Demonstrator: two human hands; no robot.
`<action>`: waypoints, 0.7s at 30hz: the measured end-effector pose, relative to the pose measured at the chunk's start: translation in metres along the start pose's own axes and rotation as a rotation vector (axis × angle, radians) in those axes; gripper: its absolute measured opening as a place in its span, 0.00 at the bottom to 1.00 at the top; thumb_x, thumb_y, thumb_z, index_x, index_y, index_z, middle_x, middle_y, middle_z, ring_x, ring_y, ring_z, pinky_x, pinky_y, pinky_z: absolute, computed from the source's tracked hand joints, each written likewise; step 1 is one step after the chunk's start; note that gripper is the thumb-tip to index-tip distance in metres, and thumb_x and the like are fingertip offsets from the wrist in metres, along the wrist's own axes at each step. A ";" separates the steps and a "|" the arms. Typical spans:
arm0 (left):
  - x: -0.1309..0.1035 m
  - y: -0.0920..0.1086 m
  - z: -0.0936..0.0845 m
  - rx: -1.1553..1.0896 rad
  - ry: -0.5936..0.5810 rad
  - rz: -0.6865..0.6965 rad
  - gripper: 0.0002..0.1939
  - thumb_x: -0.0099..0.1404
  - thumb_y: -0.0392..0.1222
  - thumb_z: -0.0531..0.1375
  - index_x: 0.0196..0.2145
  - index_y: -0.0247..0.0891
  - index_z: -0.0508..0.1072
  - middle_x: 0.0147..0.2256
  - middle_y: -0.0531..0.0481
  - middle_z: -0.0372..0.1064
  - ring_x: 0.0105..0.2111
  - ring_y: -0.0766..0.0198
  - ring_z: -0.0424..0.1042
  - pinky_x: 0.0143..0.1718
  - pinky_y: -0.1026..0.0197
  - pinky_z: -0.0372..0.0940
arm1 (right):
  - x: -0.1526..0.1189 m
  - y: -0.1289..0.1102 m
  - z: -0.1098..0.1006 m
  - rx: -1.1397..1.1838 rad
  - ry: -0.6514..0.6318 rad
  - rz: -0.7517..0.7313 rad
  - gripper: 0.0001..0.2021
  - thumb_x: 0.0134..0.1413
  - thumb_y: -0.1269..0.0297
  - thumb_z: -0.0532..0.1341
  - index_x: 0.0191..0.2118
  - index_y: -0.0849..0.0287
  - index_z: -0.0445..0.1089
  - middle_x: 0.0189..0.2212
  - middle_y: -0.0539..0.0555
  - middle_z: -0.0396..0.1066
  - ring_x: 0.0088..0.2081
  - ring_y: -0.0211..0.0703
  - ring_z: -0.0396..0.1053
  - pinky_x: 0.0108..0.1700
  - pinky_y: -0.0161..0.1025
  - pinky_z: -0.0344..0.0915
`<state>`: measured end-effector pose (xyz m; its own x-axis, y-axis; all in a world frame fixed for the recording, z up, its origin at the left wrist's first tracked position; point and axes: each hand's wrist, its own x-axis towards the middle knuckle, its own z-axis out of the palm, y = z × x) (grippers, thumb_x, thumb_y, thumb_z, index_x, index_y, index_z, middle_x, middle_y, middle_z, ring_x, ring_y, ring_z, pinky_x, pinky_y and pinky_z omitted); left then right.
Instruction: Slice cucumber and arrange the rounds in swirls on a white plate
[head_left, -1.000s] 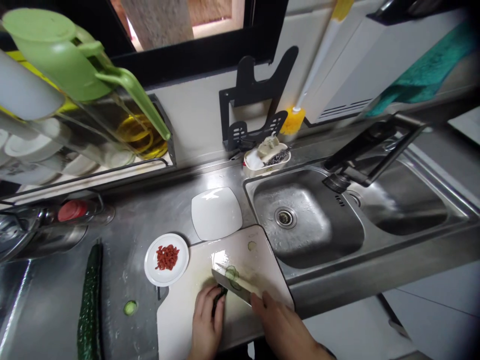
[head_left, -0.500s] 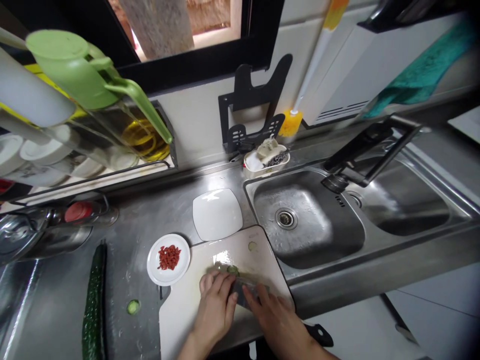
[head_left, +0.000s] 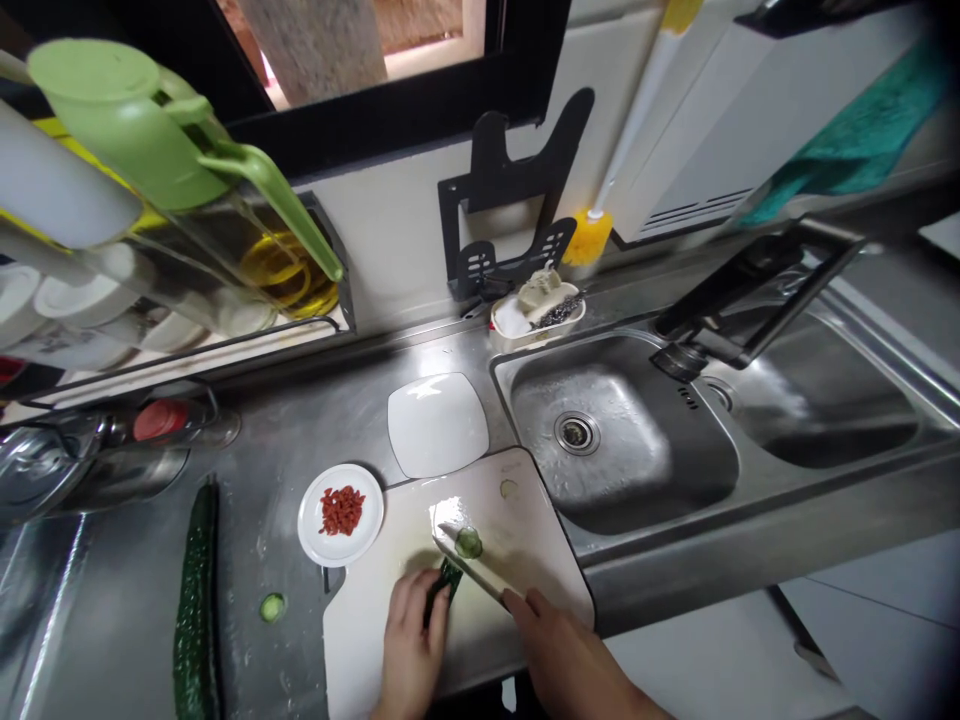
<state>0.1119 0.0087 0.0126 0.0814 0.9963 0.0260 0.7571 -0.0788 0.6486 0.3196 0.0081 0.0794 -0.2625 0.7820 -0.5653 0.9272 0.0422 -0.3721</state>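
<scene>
My left hand [head_left: 414,632] is closed round a dark green piece of cucumber [head_left: 450,578] on the white cutting board [head_left: 491,650]. In my right hand [head_left: 559,645] is a kitchen knife [head_left: 474,570]; its blade points up and left, at the cut end of the cucumber. Its handle is hidden in my fingers. Beside the blade lie cucumber slices [head_left: 469,543], and one thin slice [head_left: 510,489] rests near the board's far right corner. A whole cucumber [head_left: 196,610] and a small cut end [head_left: 272,607] lie on the steel counter to the left.
A round white plate [head_left: 375,525] of chopped red pieces overlaps the board's left edge. Behind it stands a square white plate [head_left: 437,425]. The double sink [head_left: 622,430] with a black faucet [head_left: 720,310] is on the right. An oil jug [head_left: 217,190] stands on the left rack.
My hands have moved apart. The left has shifted slightly left onto the cucumber, and the knife blade has turned and come into clear view. The view has tilted slightly.
</scene>
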 end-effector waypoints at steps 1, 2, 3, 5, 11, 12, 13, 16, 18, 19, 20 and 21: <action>-0.002 0.000 0.003 0.004 -0.021 0.019 0.11 0.66 0.41 0.52 0.43 0.39 0.71 0.41 0.45 0.72 0.43 0.59 0.71 0.44 0.55 0.69 | 0.001 -0.001 0.002 0.007 0.001 -0.006 0.29 0.43 0.85 0.48 0.51 0.56 0.65 0.37 0.54 0.73 0.30 0.42 0.73 0.29 0.32 0.64; -0.003 -0.001 0.006 0.013 -0.033 0.032 0.12 0.66 0.41 0.53 0.44 0.39 0.71 0.41 0.45 0.72 0.43 0.60 0.71 0.45 0.55 0.69 | 0.002 -0.002 0.003 0.009 -0.002 -0.011 0.29 0.43 0.85 0.48 0.50 0.56 0.66 0.35 0.54 0.73 0.30 0.42 0.73 0.29 0.32 0.64; -0.004 -0.001 0.008 0.023 -0.037 0.038 0.12 0.66 0.40 0.53 0.44 0.39 0.71 0.42 0.45 0.72 0.44 0.60 0.71 0.46 0.55 0.69 | 0.002 -0.004 0.003 0.004 -0.011 -0.014 0.29 0.42 0.85 0.49 0.49 0.56 0.66 0.35 0.54 0.73 0.29 0.42 0.73 0.28 0.33 0.64; -0.003 -0.001 0.012 0.044 -0.040 0.045 0.12 0.66 0.40 0.53 0.44 0.39 0.71 0.43 0.46 0.72 0.45 0.60 0.71 0.47 0.55 0.69 | 0.002 -0.006 0.002 -0.025 -0.036 -0.013 0.30 0.41 0.86 0.49 0.49 0.56 0.67 0.34 0.54 0.73 0.29 0.43 0.73 0.27 0.33 0.63; -0.003 -0.007 0.018 0.103 -0.019 0.173 0.12 0.66 0.36 0.51 0.41 0.38 0.73 0.41 0.47 0.74 0.45 0.61 0.72 0.50 0.53 0.67 | -0.003 -0.007 -0.001 -0.079 -0.083 -0.040 0.32 0.43 0.87 0.49 0.54 0.57 0.64 0.36 0.56 0.73 0.31 0.45 0.74 0.29 0.34 0.65; -0.003 -0.008 0.018 0.110 -0.015 0.189 0.12 0.66 0.35 0.51 0.41 0.38 0.73 0.41 0.47 0.74 0.45 0.61 0.72 0.51 0.53 0.67 | -0.004 -0.006 -0.002 -0.076 -0.090 -0.046 0.33 0.42 0.87 0.49 0.55 0.57 0.63 0.37 0.56 0.73 0.31 0.45 0.74 0.30 0.34 0.65; -0.003 -0.009 0.018 0.115 -0.012 0.200 0.12 0.66 0.35 0.51 0.41 0.37 0.73 0.41 0.47 0.74 0.45 0.61 0.72 0.51 0.53 0.67 | -0.004 -0.006 -0.003 -0.073 -0.098 -0.048 0.33 0.41 0.87 0.49 0.55 0.57 0.62 0.37 0.56 0.73 0.32 0.45 0.74 0.31 0.34 0.65; -0.004 -0.008 0.018 0.122 -0.013 0.205 0.12 0.66 0.35 0.50 0.41 0.37 0.73 0.41 0.47 0.74 0.46 0.61 0.71 0.50 0.53 0.67 | -0.004 -0.006 -0.007 -0.066 -0.133 -0.028 0.34 0.41 0.87 0.49 0.56 0.58 0.62 0.38 0.57 0.73 0.33 0.46 0.74 0.31 0.34 0.64; -0.004 -0.008 0.018 0.126 -0.017 0.199 0.12 0.66 0.35 0.51 0.41 0.37 0.73 0.42 0.47 0.74 0.46 0.60 0.71 0.50 0.53 0.67 | -0.003 -0.006 -0.010 -0.054 -0.140 -0.024 0.32 0.42 0.87 0.49 0.55 0.58 0.63 0.38 0.57 0.73 0.34 0.46 0.73 0.31 0.33 0.63; -0.004 -0.007 0.018 0.127 -0.018 0.198 0.12 0.66 0.35 0.51 0.41 0.37 0.73 0.42 0.47 0.73 0.46 0.60 0.71 0.50 0.53 0.67 | -0.003 -0.006 -0.010 -0.046 -0.138 -0.028 0.32 0.43 0.86 0.49 0.55 0.58 0.63 0.38 0.57 0.73 0.34 0.45 0.73 0.31 0.33 0.63; -0.004 -0.007 0.018 0.125 -0.017 0.198 0.12 0.66 0.35 0.51 0.41 0.37 0.73 0.42 0.47 0.73 0.47 0.60 0.70 0.50 0.52 0.67 | -0.003 -0.006 -0.011 -0.041 -0.135 -0.032 0.32 0.43 0.86 0.49 0.55 0.57 0.63 0.38 0.57 0.73 0.33 0.45 0.73 0.30 0.32 0.62; -0.004 -0.007 0.018 0.122 -0.015 0.199 0.12 0.66 0.35 0.51 0.41 0.37 0.73 0.42 0.47 0.73 0.47 0.60 0.70 0.50 0.52 0.67 | -0.003 -0.005 -0.010 -0.041 -0.132 -0.036 0.32 0.43 0.86 0.49 0.55 0.57 0.63 0.37 0.57 0.73 0.32 0.44 0.73 0.30 0.32 0.61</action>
<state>0.1177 0.0042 -0.0056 0.2456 0.9603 0.1320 0.7980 -0.2776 0.5348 0.3182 0.0122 0.0906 -0.3263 0.6907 -0.6453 0.9260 0.0965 -0.3650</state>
